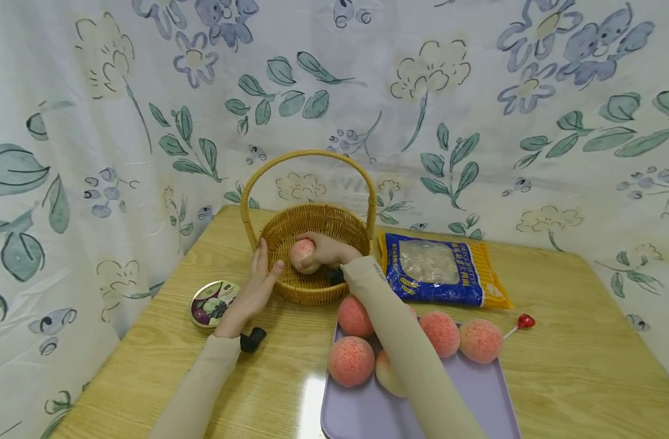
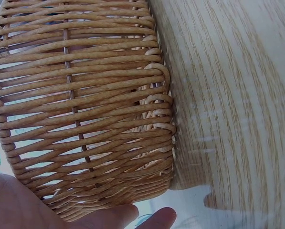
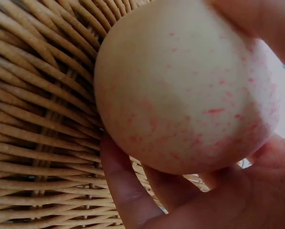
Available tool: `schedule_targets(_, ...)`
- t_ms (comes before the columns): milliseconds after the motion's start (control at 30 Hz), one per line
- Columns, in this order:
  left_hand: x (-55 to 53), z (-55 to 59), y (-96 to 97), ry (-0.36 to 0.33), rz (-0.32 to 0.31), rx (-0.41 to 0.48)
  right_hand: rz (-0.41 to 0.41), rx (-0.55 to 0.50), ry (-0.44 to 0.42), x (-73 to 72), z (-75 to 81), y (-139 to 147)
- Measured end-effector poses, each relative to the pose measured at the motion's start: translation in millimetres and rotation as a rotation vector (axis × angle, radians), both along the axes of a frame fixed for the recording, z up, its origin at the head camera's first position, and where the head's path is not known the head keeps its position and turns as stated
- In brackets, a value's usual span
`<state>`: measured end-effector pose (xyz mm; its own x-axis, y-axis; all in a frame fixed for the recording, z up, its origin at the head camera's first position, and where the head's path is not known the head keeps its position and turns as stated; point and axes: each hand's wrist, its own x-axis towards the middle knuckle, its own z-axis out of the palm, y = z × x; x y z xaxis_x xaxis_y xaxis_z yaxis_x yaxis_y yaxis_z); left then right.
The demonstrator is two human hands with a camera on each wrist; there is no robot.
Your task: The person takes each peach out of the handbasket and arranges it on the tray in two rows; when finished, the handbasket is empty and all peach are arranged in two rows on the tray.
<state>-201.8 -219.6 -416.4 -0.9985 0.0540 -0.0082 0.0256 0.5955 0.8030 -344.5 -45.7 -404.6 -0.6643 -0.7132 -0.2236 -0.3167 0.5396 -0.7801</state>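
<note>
A round pink-and-cream peach [image 1: 301,253] is in my right hand [image 1: 332,249], inside the wicker basket [image 1: 312,297]. Up close in the right wrist view, fingers [image 3: 128,186] curl around the pale, red-speckled peach [image 3: 180,95], close to the woven basket wall [image 3: 42,133]. My left hand [image 1: 253,291] lies with straight fingers against the basket's left side, its thumb near the rim. The left wrist view has the basket's weave [image 2: 85,105] filling the left half, with the left hand [image 2: 23,205] along the lower edge.
Several more peaches [image 1: 351,361] sit on a lilac tray [image 1: 460,414] under my right forearm. Behind it lies a blue-and-yellow food packet [image 1: 466,274]. A red lollipop [image 1: 525,321] is on the right, a round tin [image 1: 211,302] on the left. A tall handle [image 1: 307,152] arches over the basket.
</note>
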Motion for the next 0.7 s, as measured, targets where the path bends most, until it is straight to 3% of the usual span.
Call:
schedule_targets(133,-0.9,0.4,-0.7,0.013,-0.002,0.008,-0.001,-0.027,0.009,-0.6,2.7,0)
schedule_targets(300,-0.9,-2.4,2.3,0.005,-0.013,0.019,-0.072,-0.128,-0.004,0.8,12.3,10)
schedule_targets(467,-2.1,-3.0,2.4,-0.008,-0.017,0.014,-0.109,-0.201,0.033,4.1,36.8,29)
schedule_targets(633,-2.0,-1.9,-0.4,-0.013,-0.024,0.023,-0.066,-0.241,0.09,12.6,59.6,58)
schedule_targets(700,-1.6,-1.7,-1.5,-0.014,-0.027,0.033,-0.06,-0.265,0.074,19.1,65.4,72)
